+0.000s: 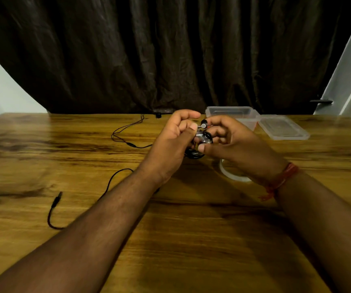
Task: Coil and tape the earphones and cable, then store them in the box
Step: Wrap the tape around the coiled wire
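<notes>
left hand (pixel 175 134) and right hand (pixel 229 140) are both pinching the earphones (pixel 202 142) between them | earphones are looking like a small black bundle with shiny tape and a bud poking up | black cable (pixel 115 180) is lying by the left arm | clear box (pixel 233 115) is sitting just behind the right hand on the table (pixel 191 240)

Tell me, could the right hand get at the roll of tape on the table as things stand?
Probably yes, once freed. The tape roll lies on the table right under the right hand, nothing covering it. But that hand, with the left hand, is holding the coiled earphones, so it would have to let go first.
</notes>
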